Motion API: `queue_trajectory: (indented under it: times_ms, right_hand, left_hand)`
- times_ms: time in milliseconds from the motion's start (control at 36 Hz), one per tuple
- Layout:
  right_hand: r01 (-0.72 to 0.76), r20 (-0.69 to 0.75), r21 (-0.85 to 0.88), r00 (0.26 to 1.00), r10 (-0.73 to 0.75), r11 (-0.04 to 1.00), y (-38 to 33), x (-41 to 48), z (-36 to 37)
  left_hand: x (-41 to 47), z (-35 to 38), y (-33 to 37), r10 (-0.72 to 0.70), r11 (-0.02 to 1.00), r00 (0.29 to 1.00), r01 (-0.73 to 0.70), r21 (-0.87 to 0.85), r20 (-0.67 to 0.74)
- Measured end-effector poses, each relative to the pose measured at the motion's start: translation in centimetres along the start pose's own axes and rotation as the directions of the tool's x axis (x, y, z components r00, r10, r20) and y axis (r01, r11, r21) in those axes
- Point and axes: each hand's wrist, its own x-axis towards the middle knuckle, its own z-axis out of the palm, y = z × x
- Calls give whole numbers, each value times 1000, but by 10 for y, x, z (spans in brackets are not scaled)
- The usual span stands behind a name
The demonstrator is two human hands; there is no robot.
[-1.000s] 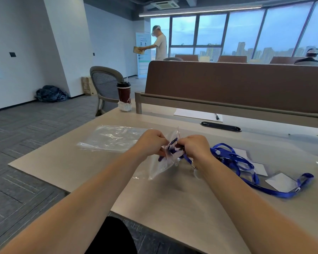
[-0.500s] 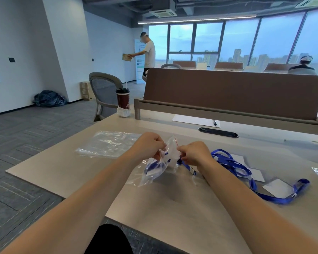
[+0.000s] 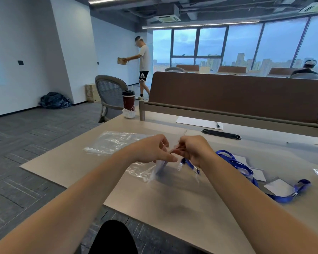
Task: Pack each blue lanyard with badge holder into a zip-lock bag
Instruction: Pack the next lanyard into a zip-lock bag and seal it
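Both hands meet above the beige desk (image 3: 182,208). My left hand (image 3: 152,150) and my right hand (image 3: 193,149) pinch the top edge of a clear zip-lock bag (image 3: 147,169) that hangs down between them; the bag is blurred and something pale and blue shows inside it. A blue lanyard (image 3: 244,167) trails from under my right hand across the desk to the right, ending by a clear badge holder (image 3: 279,187). A pile of spare zip-lock bags (image 3: 114,142) lies flat to the left.
A dark red cup (image 3: 128,102) stands at the desk's far left corner. A sheet of paper with a pen (image 3: 198,122) and a black cable slot (image 3: 221,134) lie before the brown divider (image 3: 235,96). A grey chair (image 3: 108,94) stands beyond; a person (image 3: 142,65) walks behind.
My hands have drawn closer together at the bag's top edge. The bag hangs lower and more bunched. The camera tilted up, and the person in the background walked to the left.
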Motion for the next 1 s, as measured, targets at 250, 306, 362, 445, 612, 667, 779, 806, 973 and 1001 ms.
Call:
queue_trajectory:
  times_ms: [250,306,362,445,612,667,779,806,973,1001]
  right_hand:
    - [150,-119,-392,970,-211,908,6,4,-4]
    - [185,-145,-459,949,-279,869,9,7,-10]
    - [246,-51,-512,948,-315,823,11,9,-15]
    - [312,97,-550,945,-312,774,9,6,-15]
    - [400,132,-587,905,-404,703,-3,5,-17]
    - [405,137,-598,902,-410,692,-8,4,-17]
    - [434,125,-597,881,-457,674,-16,1,-19]
    - [443,132,-591,878,-461,674,-18,0,-20]
    - [411,154,-527,907,-392,744,-15,1,-24]
    - [392,150,-501,918,-368,772,-13,2,-25]
  left_hand:
    - [-3,-9,-19,-7,991,989,26,131,-144]
    - [-5,-13,-24,-18,998,985,28,58,-173]
    - [-8,-16,-29,-25,1000,979,22,-18,-202]
    - [-8,-21,-37,-37,998,968,21,-66,-247]
    - [-4,-32,-50,-160,983,894,105,-152,-419]
    - [-4,-36,-53,-189,969,880,95,-228,-437]
    - [-3,-37,-56,-233,922,881,67,-380,-411]
    - [-2,-36,-57,-249,899,878,52,-435,-409]
    - [2,-26,-74,-393,718,853,51,-694,-344]
    - [2,-23,-76,-397,717,855,63,-694,-333]
